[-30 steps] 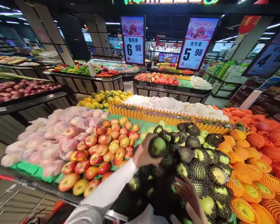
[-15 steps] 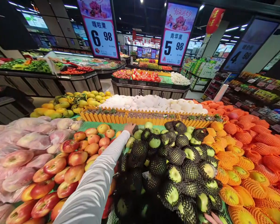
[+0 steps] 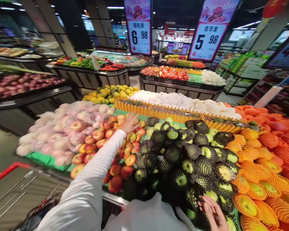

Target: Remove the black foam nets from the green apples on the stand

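Observation:
My left hand (image 3: 130, 123) reaches over the far part of a heap of red and yellow apples (image 3: 100, 134). Its fingers are spread, and no fruit shows in them. Low in the view, my right hand (image 3: 213, 213) hovers at the front of the green apples (image 3: 188, 166), many of them in black foam nets. Its fingers are loosely bent and apart, close to one green apple; whether they touch it I cannot tell. A dark netted apple (image 3: 153, 121) lies just right of my left hand.
Wrapped pale apples (image 3: 62, 134) lie at left, orange-netted fruit (image 3: 252, 179) at right. A yellow planter fence (image 3: 173, 114) runs behind, before white-wrapped fruit (image 3: 183, 101). A cart with a red handle (image 3: 9, 171) stands at lower left. Price screens (image 3: 138, 35) hang above.
My left hand has moved from the far edge beside the green apples to over the red apples, its fingers spreading. The view has swung left, and more of my right hand shows.

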